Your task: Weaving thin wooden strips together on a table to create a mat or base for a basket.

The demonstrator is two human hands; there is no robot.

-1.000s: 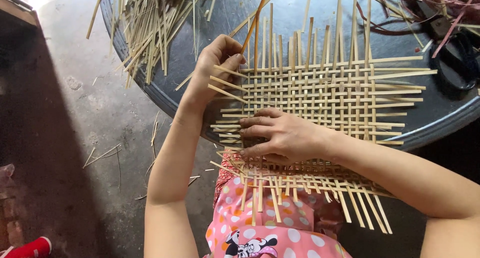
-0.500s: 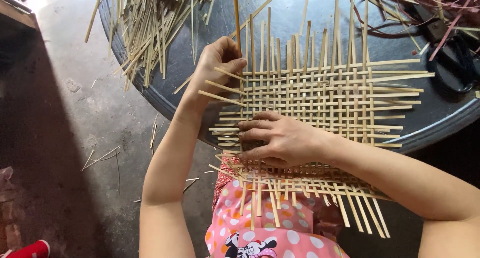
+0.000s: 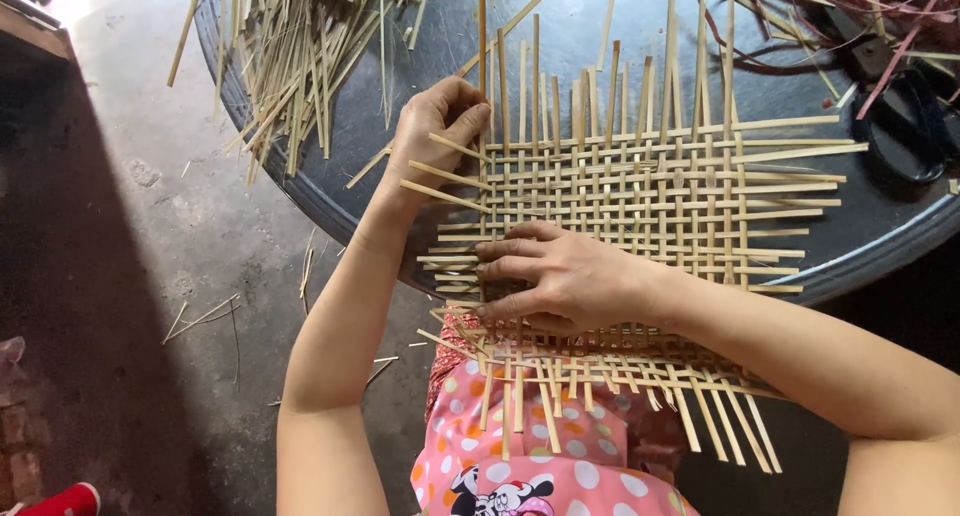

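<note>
On the table edge: woven mat (image 3: 640, 206) of flat bamboo strips lies half on the dark round table (image 3: 620, 46), near side overhanging onto the lap
Mat state: open plain weave, strip ends sticking out loose on all four sides; near rows look slack and skewed
Left hand (image 3: 440, 126): at the mat's far-left corner, fingers pinched on one upright strip (image 3: 481, 46) that stands up past the top of view; its lower end runs down into the left column of the weave
Right hand (image 3: 560, 276): flat on the mat's near-left part, fingers spread and released, gripping nothing, pressing rows down
Spare strips: loose pile (image 3: 300, 46) on the table's far-left, well apart from the mat; a few scraps on the floor (image 3: 200, 316)
Other: dark scissors-like tool (image 3: 900, 106) and reddish strands at the table's far right, too cluttered to tell more
Clothing: pink spotted garment (image 3: 540, 466) under the overhang
Risk 1: the pinched strip could buckle or split, judged from its thinness and long free length
Risk 2: rows may slide and gaps widen if the flat hand lifts, since no edge is bound
Risk 3: the overhanging part could sag and pull crossings apart, as nothing but the lap supports it
Risk 4: sharp strip ends near the fingers could prick
</note>
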